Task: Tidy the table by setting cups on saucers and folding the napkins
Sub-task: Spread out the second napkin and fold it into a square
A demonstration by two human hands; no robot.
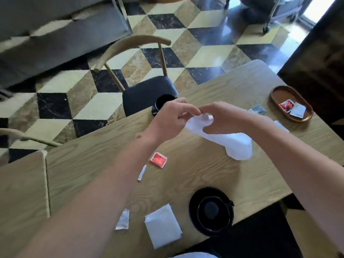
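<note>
Above the wooden surface [214, 94], the white napkin [232, 144] hangs by one corner, its long axis trailing down and right toward the person. Left hand [171, 118] and right hand [221, 116] both pinch that upper corner, fingertips nearly touching.
</note>
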